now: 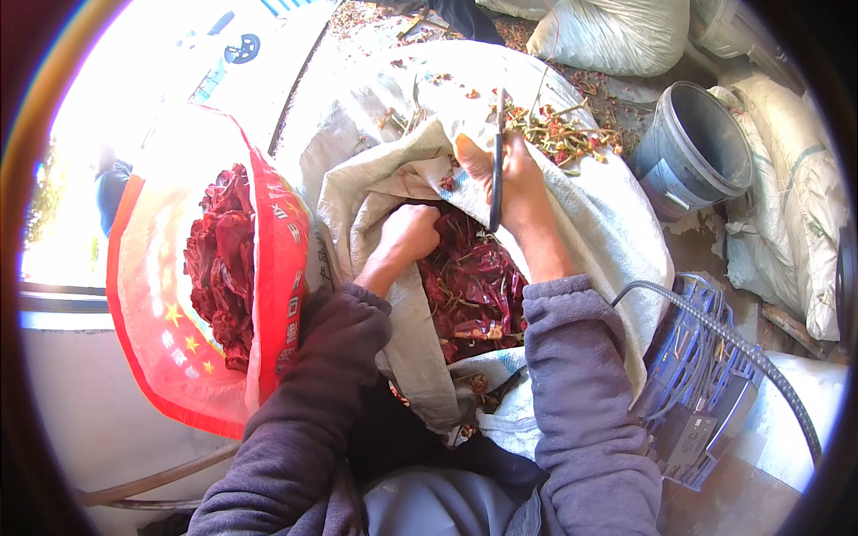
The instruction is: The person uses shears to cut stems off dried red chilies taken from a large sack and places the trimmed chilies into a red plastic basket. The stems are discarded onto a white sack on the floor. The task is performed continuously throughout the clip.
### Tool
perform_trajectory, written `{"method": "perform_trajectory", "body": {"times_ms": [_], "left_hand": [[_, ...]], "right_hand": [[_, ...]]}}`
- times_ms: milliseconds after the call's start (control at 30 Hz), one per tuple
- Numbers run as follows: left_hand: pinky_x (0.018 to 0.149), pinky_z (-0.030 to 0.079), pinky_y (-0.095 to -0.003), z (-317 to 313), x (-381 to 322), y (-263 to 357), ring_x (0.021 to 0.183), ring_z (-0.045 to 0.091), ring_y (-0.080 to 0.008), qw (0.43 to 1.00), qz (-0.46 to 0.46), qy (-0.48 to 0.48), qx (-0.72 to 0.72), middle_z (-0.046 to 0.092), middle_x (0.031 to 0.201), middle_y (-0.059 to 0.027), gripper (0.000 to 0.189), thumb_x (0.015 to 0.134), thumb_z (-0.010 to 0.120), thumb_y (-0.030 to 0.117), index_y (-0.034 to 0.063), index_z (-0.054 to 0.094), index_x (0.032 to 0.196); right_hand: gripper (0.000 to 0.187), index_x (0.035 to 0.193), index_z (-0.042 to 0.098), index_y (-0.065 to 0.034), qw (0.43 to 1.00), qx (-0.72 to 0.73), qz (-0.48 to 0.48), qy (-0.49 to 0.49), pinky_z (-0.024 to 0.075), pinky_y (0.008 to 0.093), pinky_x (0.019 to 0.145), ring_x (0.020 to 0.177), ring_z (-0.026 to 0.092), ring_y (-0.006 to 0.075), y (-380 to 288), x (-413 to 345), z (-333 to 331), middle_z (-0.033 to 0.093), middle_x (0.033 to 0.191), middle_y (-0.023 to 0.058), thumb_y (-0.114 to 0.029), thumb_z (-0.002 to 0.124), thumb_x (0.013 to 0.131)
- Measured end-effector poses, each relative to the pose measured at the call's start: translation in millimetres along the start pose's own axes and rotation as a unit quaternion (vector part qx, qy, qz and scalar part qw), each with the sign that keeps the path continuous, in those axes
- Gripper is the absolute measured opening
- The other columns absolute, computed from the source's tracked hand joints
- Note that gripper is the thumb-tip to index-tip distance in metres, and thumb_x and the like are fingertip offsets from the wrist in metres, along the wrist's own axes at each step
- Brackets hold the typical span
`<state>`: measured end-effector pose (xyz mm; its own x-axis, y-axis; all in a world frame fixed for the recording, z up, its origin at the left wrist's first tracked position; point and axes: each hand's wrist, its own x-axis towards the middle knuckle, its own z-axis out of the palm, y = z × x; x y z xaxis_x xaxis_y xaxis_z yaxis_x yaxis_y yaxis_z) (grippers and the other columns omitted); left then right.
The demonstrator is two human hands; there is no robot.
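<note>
In front of me a large white woven sack [415, 375] stands with its mouth rolled back, showing dried red chili peppers [469, 281] inside. My left hand [410, 231] is at the upper left of the opening, fingers curled over the peppers; whether they pinch something is hidden. Above the sack's right rim, my right hand [513, 177] grips a dark-handled tool [497, 174], seen edge-on, probably scissors. Cut stems and pepper caps [563, 134] lie on the white cloth just beyond that hand. To the left, a red woven bag [281, 268] holds more dried red peppers [224, 268].
A grey plastic bucket [710, 141] is at the upper right, near full white sacks [610, 33]. At the right, a blue plastic crate [690, 375] holds cables and a black adapter; a thick cable [757, 362] arches over it. A wall is at the lower left.
</note>
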<state>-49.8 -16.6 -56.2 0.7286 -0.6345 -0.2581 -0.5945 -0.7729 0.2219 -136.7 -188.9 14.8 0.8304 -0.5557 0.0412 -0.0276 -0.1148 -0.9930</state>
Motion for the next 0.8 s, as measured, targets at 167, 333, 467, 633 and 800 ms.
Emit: {"method": "perform_trajectory", "body": {"times_ms": [167,333,467,633,800], "left_hand": [[0.076,0.053,-0.0380,-42.8,-36.2,-22.3,0.081,0.070,-0.0256,0.970,0.012,0.040,-0.238,0.072,0.086,-0.0145,0.029,0.077,0.078,0.023,0.0053,0.075,0.099],[0.050,0.032,-0.0212,-83.0,-49.7,-13.9,0.058,0.047,-0.0027,0.867,-0.084,0.020,-0.490,0.066,0.078,-0.0010,0.019,0.088,0.074,0.014,0.0048,0.074,0.105],[0.046,0.033,-0.0195,-76.5,-43.1,-28.6,0.056,0.050,-0.0038,0.753,-0.045,0.069,-0.652,0.068,0.080,-0.0022,0.029,0.093,0.068,0.012,0.0062,0.067,0.122],[0.048,0.042,-0.0210,-84.5,-45.3,-30.5,0.063,0.056,-0.0086,0.621,-0.015,0.047,-0.782,0.069,0.094,-0.0083,0.029,0.099,0.061,0.008,0.0077,0.061,0.128],[0.049,0.045,-0.0236,-82.6,-43.4,-31.3,0.073,0.060,-0.0148,0.539,0.033,0.044,-0.840,0.068,0.109,-0.0145,0.019,0.102,0.056,0.011,0.0019,0.061,0.119]], "right_hand": [[0.084,0.103,0.061,0.0040,0.994,-0.095,-0.047,-0.037,0.0554,0.0442,0.072,0.078,0.072,0.0371,-18.8,-8.9,4.6,0.071,0.079,0.0194,-0.074,0.075,0.076],[0.073,0.098,0.065,0.0012,0.990,-0.122,-0.051,-0.040,0.0531,0.0405,0.070,0.073,0.068,0.0296,-14.8,-12.0,2.9,0.068,0.075,0.0154,-0.070,0.070,0.084],[0.073,0.092,0.064,0.0005,0.988,-0.127,-0.061,-0.065,0.0529,0.0424,0.069,0.072,0.068,0.0336,-12.0,-18.1,11.9,0.067,0.074,0.0157,-0.072,0.069,0.083],[0.068,0.093,0.066,-0.0011,0.978,-0.164,-0.082,-0.095,0.0539,0.0432,0.068,0.073,0.071,0.0344,-10.1,-24.1,19.2,0.069,0.076,0.0168,-0.069,0.070,0.084],[0.066,0.097,0.066,-0.0009,0.981,-0.148,-0.075,-0.104,0.0544,0.0429,0.068,0.075,0.072,0.0353,-12.6,-25.5,20.0,0.070,0.077,0.0174,-0.066,0.071,0.086]]}}
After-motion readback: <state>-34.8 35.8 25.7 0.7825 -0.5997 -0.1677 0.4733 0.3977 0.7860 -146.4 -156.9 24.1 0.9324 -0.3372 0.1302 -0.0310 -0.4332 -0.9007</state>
